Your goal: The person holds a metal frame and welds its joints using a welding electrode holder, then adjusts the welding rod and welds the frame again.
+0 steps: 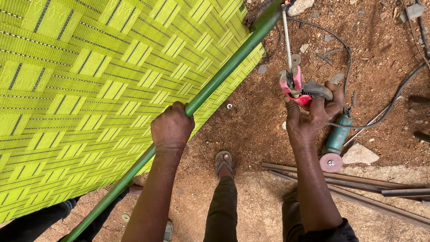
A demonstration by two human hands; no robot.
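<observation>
- Head view, looking straight down at bare reddish dirt ground (251, 134).
- Left hand (172, 127), centre frame: grip clenched around a green metal tube (210, 87). Tube runs diagonally from lower left to top centre-right.
- Tube forms the edge of a yellow-green woven strap panel (89, 89), which fills the whole left half of the frame.
- Right hand (313, 116), right of centre: grip grasping a red electrode holder (295, 87), thumb and fingers wrapped around its dark handle.
- Welding rod (286, 36) clamped in the holder, pointing up-frame; its tip meets the top end of the tube at the upper edge, small glow there.
- Black cable (340, 45) loops from the top of the frame down past the right hand.
- Teal angle grinder (337, 139) lies on the ground just beside and below the right hand, disc end toward the bottom of the frame.
- Steel bars (358, 188) lie flat lower right, well apart from the tube.
- Pale stone (360, 154) just right of the grinder disc.
- Small washer (229, 106) on the dirt between the two hands.
- Sandalled foot (223, 162) and dark trouser legs at bottom centre.
- Both forearms come in from the bottom edge.
</observation>
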